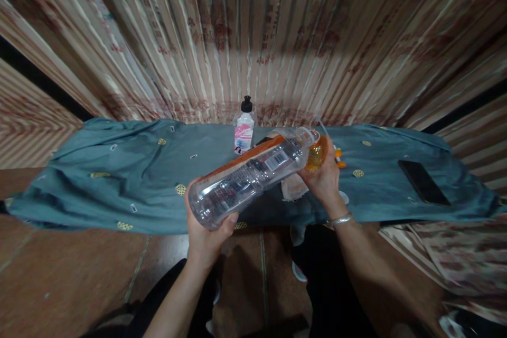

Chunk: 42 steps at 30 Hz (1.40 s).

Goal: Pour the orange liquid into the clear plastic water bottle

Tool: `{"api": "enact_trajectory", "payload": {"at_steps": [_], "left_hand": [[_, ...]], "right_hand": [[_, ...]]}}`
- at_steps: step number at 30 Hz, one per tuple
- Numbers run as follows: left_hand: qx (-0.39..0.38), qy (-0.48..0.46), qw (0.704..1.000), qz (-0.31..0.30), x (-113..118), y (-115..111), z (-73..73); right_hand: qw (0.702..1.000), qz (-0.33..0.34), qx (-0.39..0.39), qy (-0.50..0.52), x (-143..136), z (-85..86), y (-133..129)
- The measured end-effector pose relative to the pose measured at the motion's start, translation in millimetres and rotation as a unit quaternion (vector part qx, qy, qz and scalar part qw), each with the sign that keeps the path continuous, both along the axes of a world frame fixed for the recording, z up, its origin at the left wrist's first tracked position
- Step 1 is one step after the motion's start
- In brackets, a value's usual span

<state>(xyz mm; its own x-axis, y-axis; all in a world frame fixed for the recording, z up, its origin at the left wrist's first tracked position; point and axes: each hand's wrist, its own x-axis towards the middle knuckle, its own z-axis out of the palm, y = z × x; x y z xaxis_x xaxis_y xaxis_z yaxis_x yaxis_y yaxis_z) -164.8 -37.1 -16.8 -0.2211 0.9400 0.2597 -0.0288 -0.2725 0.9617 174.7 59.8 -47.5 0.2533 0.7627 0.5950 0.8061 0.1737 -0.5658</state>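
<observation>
Clear bottle (245, 182) held tilted above the table (130, 179), neck toward 2 o'clock; left hand (209, 237) cups its base, right hand (322, 179) curls round an amber container (316, 156) crowding the neck. Probably light, squashable, slick; base and waist grip best. Black-capped bottle (244, 132) at 12 o'clock, phone (423, 182) at 3.

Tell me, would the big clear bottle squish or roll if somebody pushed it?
The clear plastic bottle would probably dent when squeezed, since its see-through walls look thin. Laid down, it might roll, because its body looks round.
</observation>
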Motion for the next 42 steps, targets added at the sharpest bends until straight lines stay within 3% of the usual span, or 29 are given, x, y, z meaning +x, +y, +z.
{"api": "enact_trajectory", "payload": {"at_steps": [13,23,36,42], "left_hand": [[0.004,-0.006,1.0,-0.001,0.4,0.5,-1.2],[-0.014,-0.019,1.0,0.017,7.0,-4.0,12.3],[-0.027,-0.01,1.0,0.004,4.2,-4.7,9.0],[-0.006,-0.008,0.999,0.036,9.8,-6.4,12.4]], "right_hand": [[1.0,0.009,0.001,0.006,-3.3,10.2,-1.9],[1.0,-0.004,0.022,0.0,-3.2,0.5,-0.3],[1.0,-0.008,0.013,0.007,-4.0,2.8,-0.6],[1.0,-0.006,0.012,0.011,-4.2,3.2,-0.7]]}}
